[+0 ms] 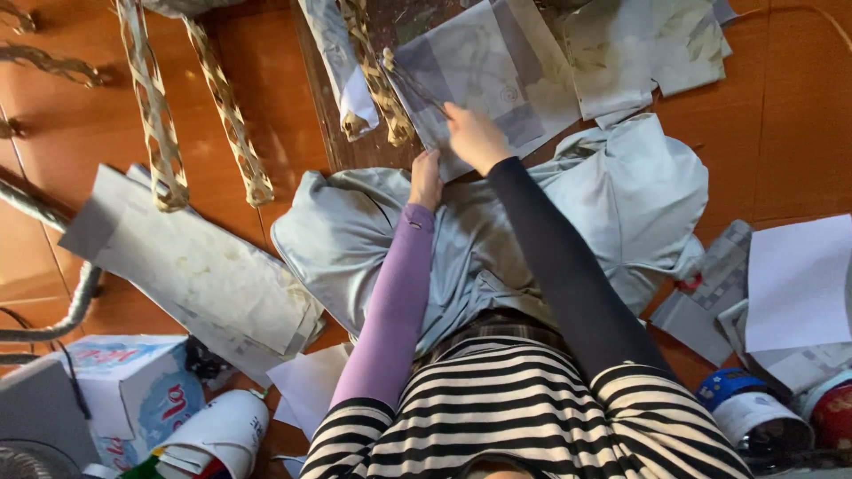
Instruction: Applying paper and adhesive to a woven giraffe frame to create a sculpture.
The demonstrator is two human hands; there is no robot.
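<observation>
Paper, grey and flat with faint leaf prints, makes up the rectangular sheet [484,75] on the dark wooden board [355,146], beside braided straw strips [377,80]. The right hand [475,137] presses on the sheet's lower edge, while the left hand [426,180], just beside and below it, grips its corner above crumpled pale-blue cloth [621,195]. A white-and-blue carton [133,390] sits lower left, a blue-lidded tub [741,404] lower right.
</observation>
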